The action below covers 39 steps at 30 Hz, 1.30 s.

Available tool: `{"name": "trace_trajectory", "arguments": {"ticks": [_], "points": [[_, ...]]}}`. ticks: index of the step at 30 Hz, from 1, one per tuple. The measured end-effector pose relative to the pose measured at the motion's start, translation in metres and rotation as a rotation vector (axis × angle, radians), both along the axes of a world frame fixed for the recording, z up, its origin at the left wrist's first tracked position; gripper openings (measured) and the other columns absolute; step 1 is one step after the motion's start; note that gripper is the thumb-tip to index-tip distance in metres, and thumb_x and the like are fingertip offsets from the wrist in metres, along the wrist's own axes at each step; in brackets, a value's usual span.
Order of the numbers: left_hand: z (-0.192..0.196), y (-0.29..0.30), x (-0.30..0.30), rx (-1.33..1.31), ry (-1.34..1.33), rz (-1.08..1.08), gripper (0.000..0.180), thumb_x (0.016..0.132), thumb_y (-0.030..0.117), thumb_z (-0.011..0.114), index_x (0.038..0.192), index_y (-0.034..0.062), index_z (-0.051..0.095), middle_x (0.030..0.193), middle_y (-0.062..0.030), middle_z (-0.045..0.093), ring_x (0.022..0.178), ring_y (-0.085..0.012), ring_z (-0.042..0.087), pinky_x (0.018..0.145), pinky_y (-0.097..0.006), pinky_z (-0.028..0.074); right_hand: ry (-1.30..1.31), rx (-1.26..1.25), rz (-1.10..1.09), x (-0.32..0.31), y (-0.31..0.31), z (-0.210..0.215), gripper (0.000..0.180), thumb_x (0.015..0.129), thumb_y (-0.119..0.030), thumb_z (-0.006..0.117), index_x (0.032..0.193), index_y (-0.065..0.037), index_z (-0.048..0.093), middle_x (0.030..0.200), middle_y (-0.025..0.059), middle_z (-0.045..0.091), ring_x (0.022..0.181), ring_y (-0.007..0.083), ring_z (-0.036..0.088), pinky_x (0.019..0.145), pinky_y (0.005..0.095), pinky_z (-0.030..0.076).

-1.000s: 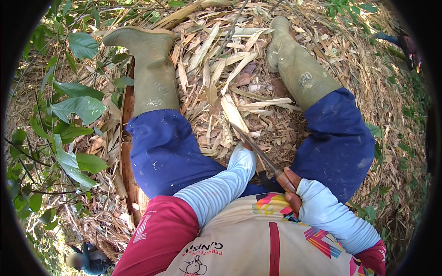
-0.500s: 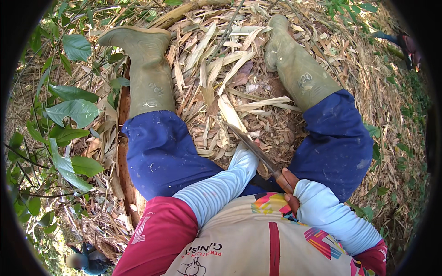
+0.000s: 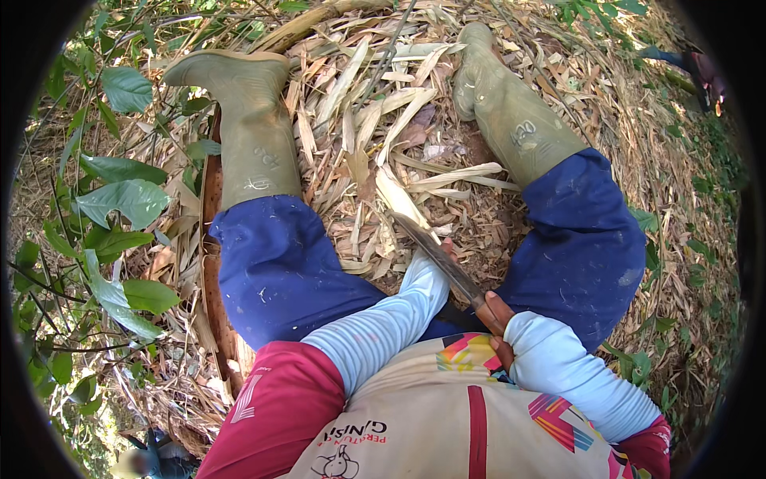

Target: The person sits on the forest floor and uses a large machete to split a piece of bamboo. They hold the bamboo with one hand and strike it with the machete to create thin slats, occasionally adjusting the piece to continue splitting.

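Note:
My right hand [image 3: 499, 318] is closed round the handle of a machete-like knife [image 3: 437, 254]. Its long, dark, worn blade slants up and to the left between my legs. Only a bit of my left hand [image 3: 449, 248] shows just beyond the blade, at the end of a light blue sleeve; its fingers are hidden, so I cannot make out what they hold. A pale, flat strip of wood or husk [image 3: 396, 194] lies close by the blade tip, running down toward that hand.
Dry husks and shavings [image 3: 383, 120] cover the ground between my green rubber boots [image 3: 259, 136]. Leafy plants [image 3: 124, 199] crowd the left side, beside a brown plank-like piece [image 3: 212, 271]. A thick stick [image 3: 319, 20] lies at the far edge. Parts of other people appear at the far right and lower left.
Both hands and the knife hold nearly the same place, with the blade a touch lower and its tip slightly left. The whole view has shifted a little.

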State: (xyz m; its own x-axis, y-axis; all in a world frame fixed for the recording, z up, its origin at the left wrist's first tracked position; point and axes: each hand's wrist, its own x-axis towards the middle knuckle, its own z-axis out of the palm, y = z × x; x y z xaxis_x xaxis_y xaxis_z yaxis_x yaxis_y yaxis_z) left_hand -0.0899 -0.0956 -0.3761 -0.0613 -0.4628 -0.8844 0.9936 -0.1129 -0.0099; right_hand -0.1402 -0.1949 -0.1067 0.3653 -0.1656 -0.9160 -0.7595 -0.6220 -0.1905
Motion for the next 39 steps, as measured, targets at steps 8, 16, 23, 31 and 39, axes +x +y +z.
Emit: {"name": "trace_trajectory", "arguments": {"ticks": [8, 16, 23, 31, 39], "points": [[-0.001, -0.001, -0.004, -0.133, 0.139, -0.162, 0.025, 0.089, 0.018, 0.068, 0.100, 0.0045, 0.050, 0.082, -0.0093, 0.058, 0.078, -0.0275, 0.064, 0.073, -0.043, 0.056, -0.240, -0.077, 0.042, -0.011, 0.002, -0.003, 0.042, 0.088, -0.018, 0.056, 0.128, -0.007, 0.051, 0.081, 0.0197, 0.063, 0.070, 0.0376, 0.061, 0.060, 0.0457, 0.049], [0.005, -0.010, -0.013, -0.103, 0.102, -0.112, 0.028, 0.086, 0.023, 0.072, 0.090, 0.0082, 0.049, 0.072, -0.0080, 0.056, 0.066, -0.0282, 0.062, 0.062, -0.043, 0.055, -0.150, -0.052, -0.007, 0.004, -0.004, 0.009, 0.050, 0.089, -0.015, 0.054, 0.138, -0.007, 0.046, 0.085, 0.0196, 0.064, 0.069, 0.0380, 0.060, 0.062, 0.0470, 0.048], [0.005, -0.012, -0.015, -0.105, 0.111, -0.111, 0.026, 0.090, 0.025, 0.068, 0.093, 0.0064, 0.050, 0.079, -0.0082, 0.058, 0.074, -0.0269, 0.063, 0.067, -0.045, 0.056, 0.040, -0.018, 0.032, -0.006, -0.002, -0.004, 0.045, 0.089, -0.014, 0.053, 0.134, -0.010, 0.050, 0.089, 0.0220, 0.062, 0.072, 0.0395, 0.059, 0.061, 0.0464, 0.047], [-0.017, -0.013, -0.034, -0.068, 0.029, -0.052, 0.029, 0.091, 0.027, 0.067, 0.099, 0.0062, 0.048, 0.078, -0.0086, 0.057, 0.069, -0.0272, 0.063, 0.064, -0.046, 0.056, 0.242, -0.076, -0.051, -0.049, 0.010, -0.040, 0.025, 0.090, -0.023, 0.056, 0.112, -0.013, 0.056, 0.080, 0.0196, 0.062, 0.071, 0.0381, 0.058, 0.058, 0.0448, 0.046], [-0.011, -0.016, -0.028, -0.044, -0.072, -0.117, 0.035, 0.090, 0.028, 0.068, 0.105, 0.0046, 0.047, 0.083, -0.0110, 0.058, 0.070, -0.0272, 0.064, 0.062, -0.046, 0.057, 0.335, 0.015, -0.158, 0.005, 0.005, -0.020, 0.029, 0.094, -0.027, 0.053, 0.120, -0.016, 0.052, 0.079, 0.0194, 0.061, 0.072, 0.0408, 0.056, 0.057, 0.0469, 0.045]]}}
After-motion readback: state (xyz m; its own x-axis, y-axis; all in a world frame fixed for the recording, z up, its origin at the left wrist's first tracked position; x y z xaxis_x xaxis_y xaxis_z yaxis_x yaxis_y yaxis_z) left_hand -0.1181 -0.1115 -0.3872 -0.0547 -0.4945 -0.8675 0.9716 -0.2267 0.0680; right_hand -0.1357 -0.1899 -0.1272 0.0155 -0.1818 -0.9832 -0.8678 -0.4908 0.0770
